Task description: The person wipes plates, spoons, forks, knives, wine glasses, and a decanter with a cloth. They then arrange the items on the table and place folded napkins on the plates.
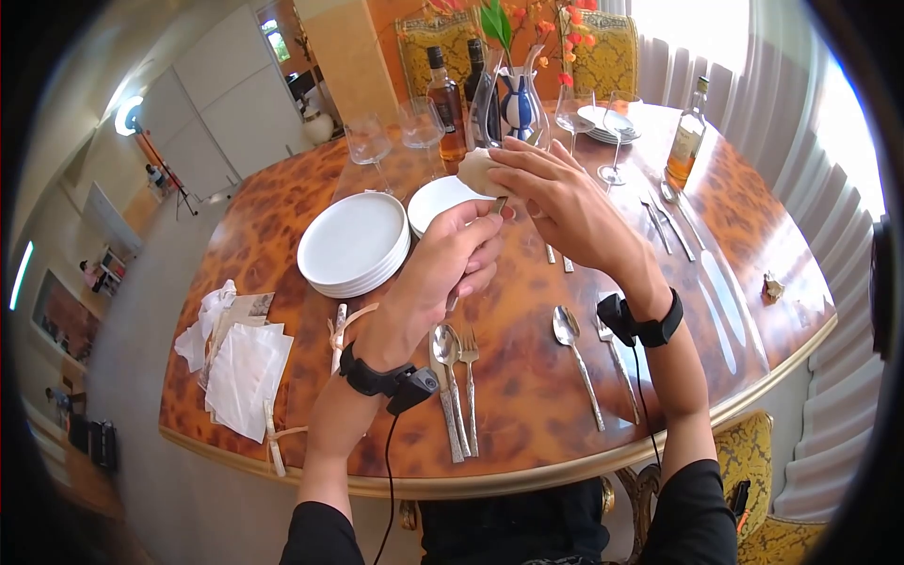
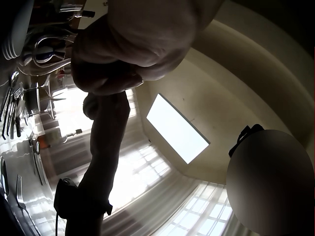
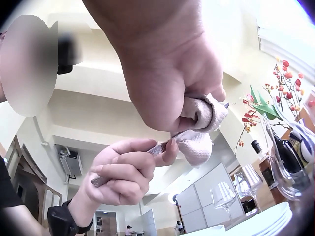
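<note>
Noted from beside the table: left hand (image 1: 466,247), raised to the right of the plate stack (image 1: 353,240), curled with fingers and thumb pinching the handle of a metal utensil (image 3: 158,149). Right hand (image 1: 574,202), farther right of the stack, fingers closed round a pale cloth (image 3: 196,147) bunched about the utensil's farther part; utensil type cannot be told, that part being covered. Spoon (image 1: 446,344) and fork (image 1: 470,353) lie nearer the person, right of the stack; paper napkins (image 1: 250,367) nearer, left of it; brown bottle (image 1: 445,104) beyond, rightward.
</note>
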